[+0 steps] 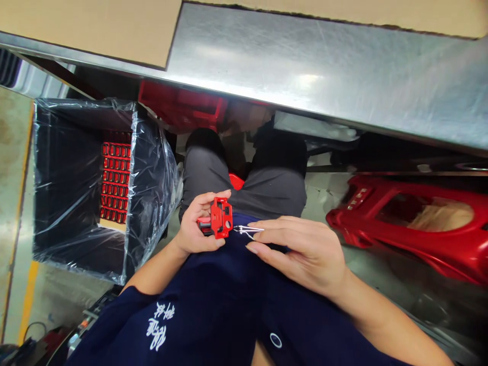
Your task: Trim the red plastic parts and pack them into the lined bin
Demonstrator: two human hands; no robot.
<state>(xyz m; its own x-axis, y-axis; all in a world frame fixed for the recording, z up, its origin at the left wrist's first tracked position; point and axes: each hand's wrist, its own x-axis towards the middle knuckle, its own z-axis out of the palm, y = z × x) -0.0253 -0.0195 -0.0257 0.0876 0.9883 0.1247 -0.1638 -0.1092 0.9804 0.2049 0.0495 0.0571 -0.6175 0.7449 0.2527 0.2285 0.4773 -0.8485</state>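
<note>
My left hand (198, 226) is closed around a small red plastic part (218, 217) with black pieces in it, held above my lap. A round hole and a dark slot show on its right side. Between the fingertips of my right hand (301, 246) are slim metal tweezers (247, 230). Their tips point left, close to the right edge of the red part; whether they touch it I cannot tell. Anything pinched in the tips is too small to make out.
A black bin (72, 193) lined with clear plastic stands at the left, with rows of red and black parts (116, 178) inside. A metal table (305, 66) with cardboard (87, 28) on it spans the front. At the right is a red plastic stool (419, 218).
</note>
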